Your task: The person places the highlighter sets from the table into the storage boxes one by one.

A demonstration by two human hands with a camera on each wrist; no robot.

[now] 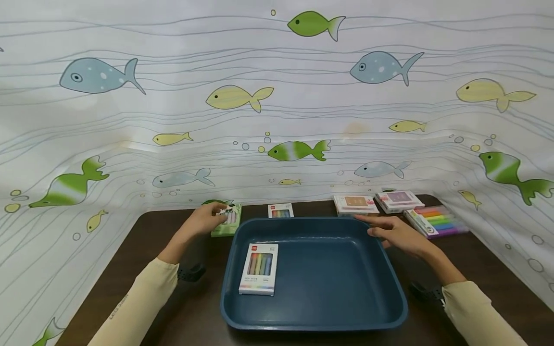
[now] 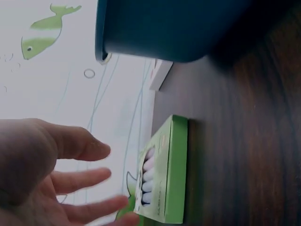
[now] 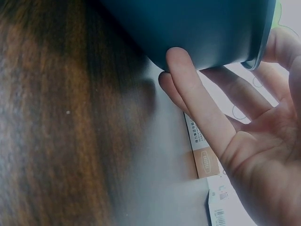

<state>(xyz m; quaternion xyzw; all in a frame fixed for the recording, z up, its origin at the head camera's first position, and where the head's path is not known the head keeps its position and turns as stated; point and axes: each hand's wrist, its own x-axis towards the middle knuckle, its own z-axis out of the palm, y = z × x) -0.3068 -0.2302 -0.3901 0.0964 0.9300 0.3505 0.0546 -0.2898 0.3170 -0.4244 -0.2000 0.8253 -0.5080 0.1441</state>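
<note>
Bright head view, dim wrist views, hazy tabletop [image 3: 146, 174] glare

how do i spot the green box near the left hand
Find the large blue tray on the dark table. Beside its far left corner, by the person's left hand, is the flat green box. Its colour and pale sticks set it apart from the white box to its right, which shows coloured sticks.

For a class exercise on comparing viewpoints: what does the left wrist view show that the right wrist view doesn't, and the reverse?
Only left wrist: the left hand and a green box.
Only right wrist: the right hand touching the tray, and a box with a brown part.
Both: the tray, the dark table and the white patterned backdrop.
</note>
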